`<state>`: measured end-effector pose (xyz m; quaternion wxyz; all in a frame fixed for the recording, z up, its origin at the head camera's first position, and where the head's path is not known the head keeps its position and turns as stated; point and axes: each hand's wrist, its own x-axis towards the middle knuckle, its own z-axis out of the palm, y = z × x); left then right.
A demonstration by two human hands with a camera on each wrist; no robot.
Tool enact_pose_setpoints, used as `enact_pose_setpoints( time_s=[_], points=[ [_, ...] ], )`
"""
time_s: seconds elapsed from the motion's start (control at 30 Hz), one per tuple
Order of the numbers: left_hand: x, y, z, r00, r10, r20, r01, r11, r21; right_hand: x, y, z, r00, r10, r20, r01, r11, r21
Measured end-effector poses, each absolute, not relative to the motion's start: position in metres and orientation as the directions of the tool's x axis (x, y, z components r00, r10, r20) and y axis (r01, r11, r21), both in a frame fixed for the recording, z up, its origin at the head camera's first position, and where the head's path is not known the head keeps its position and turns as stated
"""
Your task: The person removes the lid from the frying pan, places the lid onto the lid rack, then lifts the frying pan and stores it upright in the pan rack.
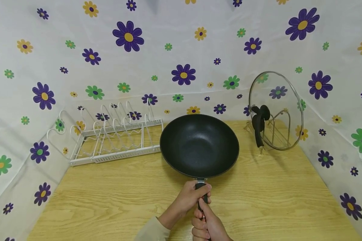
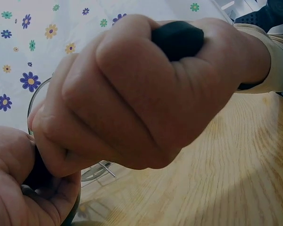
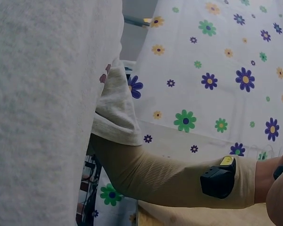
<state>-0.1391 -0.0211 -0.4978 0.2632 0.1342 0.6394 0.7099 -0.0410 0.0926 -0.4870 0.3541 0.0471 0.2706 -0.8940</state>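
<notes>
A black wok (image 1: 199,147) is in the middle of the head view, its dark inside facing me. Both hands grip its black handle (image 1: 200,187). My left hand (image 1: 190,196) holds the part nearer the pan, thumb laid across the top. Just behind it, my right hand (image 1: 209,221) wraps the rear part, fingers curled underneath. The left wrist view shows the right hand (image 2: 118,89) close up, with the handle's end (image 2: 179,40) poking out of the fist. Whether the wok's base touches the table is hidden.
Behind and left of the wok lies a white wire dish rack (image 1: 128,152). At the right, a glass lid (image 1: 302,117) with a black knob stands in a wire holder (image 1: 289,129). A flower-printed sheet (image 1: 157,50) walls the wooden table (image 1: 108,201) on three sides.
</notes>
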Motion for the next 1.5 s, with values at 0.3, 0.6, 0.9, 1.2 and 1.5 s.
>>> enact_pose_setpoints(
  time_s=[0.3, 0.6, 0.9, 1.2, 1.5],
  points=[
    [-0.141, -0.02, -0.487, -0.815, 0.566, -0.121, -0.187, -0.059, 0.981, -0.041, 0.096, -0.48, -0.771, -0.597, -0.222, 0.616, -0.61, -0.498],
    [-0.145, -0.016, -0.474, -0.808, 0.588, -0.049, -0.09, -0.04, 0.995, -0.043, 0.099, -0.47, -0.78, -0.596, -0.191, 0.594, -0.612, -0.522],
    [-0.149, -0.015, -0.457, -0.816, 0.578, -0.004, -0.05, -0.063, 0.997, -0.051, 0.102, -0.461, -0.752, -0.649, -0.117, 0.596, -0.594, -0.54],
    [-0.151, -0.022, -0.445, -0.838, 0.546, 0.008, -0.026, -0.054, 0.998, -0.058, 0.098, -0.45, -0.736, -0.669, -0.101, 0.601, -0.578, -0.552],
    [-0.157, -0.031, -0.429, -0.85, 0.525, 0.041, 0.032, -0.027, 0.999, -0.063, 0.09, -0.436, -0.735, -0.672, -0.094, 0.603, -0.585, -0.542]
  ],
)
